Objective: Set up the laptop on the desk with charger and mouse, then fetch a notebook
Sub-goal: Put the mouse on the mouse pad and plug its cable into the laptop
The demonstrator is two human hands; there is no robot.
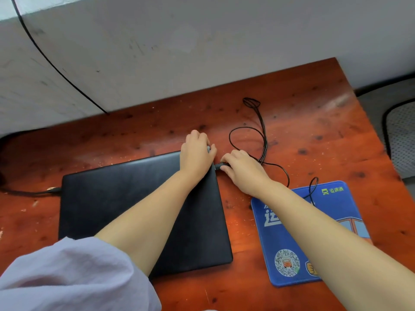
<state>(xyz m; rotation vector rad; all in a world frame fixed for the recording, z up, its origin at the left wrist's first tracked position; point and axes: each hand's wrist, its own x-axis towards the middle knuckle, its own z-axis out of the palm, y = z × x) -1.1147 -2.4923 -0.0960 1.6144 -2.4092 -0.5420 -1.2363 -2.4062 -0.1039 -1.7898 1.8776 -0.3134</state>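
While a dark cable (pixel 29 193) meets its left edge, the closed black laptop (pixel 125 198) lies flat on the reddish wooden surface (pixel 314 122). The left hand (pixel 197 153) grips its far right corner, fingers curled over the edge. Just beside it, the right hand (pixel 241 168) pinches a plug (pixel 219 166) against the laptop's right side; its thin black cord (pixel 262 140) loops toward a blue mouse pad (pixel 292 250).

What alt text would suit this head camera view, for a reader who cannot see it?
A right hand pinches a black plug at the right edge of a closed black laptop, while the left hand grips the laptop's far right corner. It lies on a reddish wooden desk, beside a blue mouse pad.
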